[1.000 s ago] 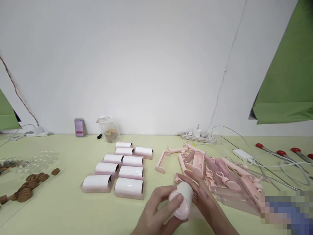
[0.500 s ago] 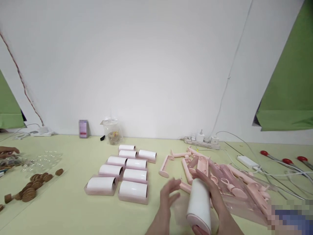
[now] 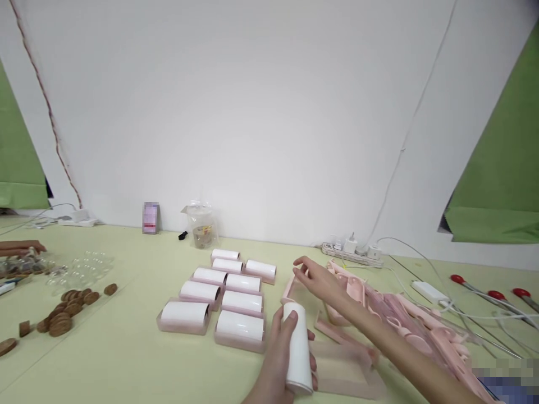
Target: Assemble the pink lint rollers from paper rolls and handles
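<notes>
My left hand [image 3: 275,356] is wrapped round a white roll [image 3: 298,348], like one for a lint roller, which stands tilted near the table's front. Further forward, my right hand [image 3: 314,278] reaches over a pale pink plastic bracket [image 3: 289,289], thumb and fingers apart. Whether its fingertips touch the bracket I cannot tell. Just right of the held roll lies a translucent pink cover [image 3: 347,370]. More pink plastic parts [image 3: 356,289] are heaped beyond my right forearm, which hides some of them.
Several white rolls in pink covers [image 3: 240,331] stand in rows left of my hands. At far left are brown wooden-looking pieces [image 3: 61,324], clear plastic domes [image 3: 82,272] and another person's hand [image 3: 31,247]. A power strip [image 3: 351,255], cables and red-ended metal rods [image 3: 497,294] lie right.
The white roll has passed from beside my right hand into my left hand's grasp. My right hand has moved forward and left to the bracket. The view has turned slightly.
</notes>
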The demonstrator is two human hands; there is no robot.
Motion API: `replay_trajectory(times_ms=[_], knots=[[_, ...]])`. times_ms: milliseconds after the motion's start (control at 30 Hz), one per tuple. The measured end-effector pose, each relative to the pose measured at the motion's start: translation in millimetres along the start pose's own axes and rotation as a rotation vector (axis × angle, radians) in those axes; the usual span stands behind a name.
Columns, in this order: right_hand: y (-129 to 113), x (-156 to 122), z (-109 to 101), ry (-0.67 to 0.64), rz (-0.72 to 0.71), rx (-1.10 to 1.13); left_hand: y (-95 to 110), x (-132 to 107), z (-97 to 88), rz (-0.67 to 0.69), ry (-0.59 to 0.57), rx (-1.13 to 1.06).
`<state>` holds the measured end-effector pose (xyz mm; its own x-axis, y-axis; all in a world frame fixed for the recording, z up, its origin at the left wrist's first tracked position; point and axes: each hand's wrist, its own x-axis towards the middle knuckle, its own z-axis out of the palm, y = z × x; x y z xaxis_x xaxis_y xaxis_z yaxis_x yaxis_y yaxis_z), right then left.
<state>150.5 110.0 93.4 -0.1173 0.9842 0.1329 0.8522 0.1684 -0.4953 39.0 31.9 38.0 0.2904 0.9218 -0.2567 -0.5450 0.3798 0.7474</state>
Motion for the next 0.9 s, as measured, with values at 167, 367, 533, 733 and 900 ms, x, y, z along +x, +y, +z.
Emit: replay_trajectory(times_ms=[167,367,533,733,900], knots=[[8.4,43.5,35.8,-0.07,0.172,0.011,1.3,-3.8,2.6,0.114,-0.034,0.029],[18.2,3.9,3.0,-0.073,0.132,0.323,10.4,-6.6,15.8,0.23,0.142,-0.071],[5.7,-52.2,-29.0,-0.086,0.123,0.815,11.4,-3.6,34.4,0.293,0.247,-0.152],[-2.2,-74.2,-21.6,-0.047,0.115,0.671,1.5,0.2,31.4,0.305,0.293,-0.174],[-5.5,-81.8,-7.5,-0.145,0.051,0.586,-2.4,-0.2,23.1,0.288,0.274,-0.229]])
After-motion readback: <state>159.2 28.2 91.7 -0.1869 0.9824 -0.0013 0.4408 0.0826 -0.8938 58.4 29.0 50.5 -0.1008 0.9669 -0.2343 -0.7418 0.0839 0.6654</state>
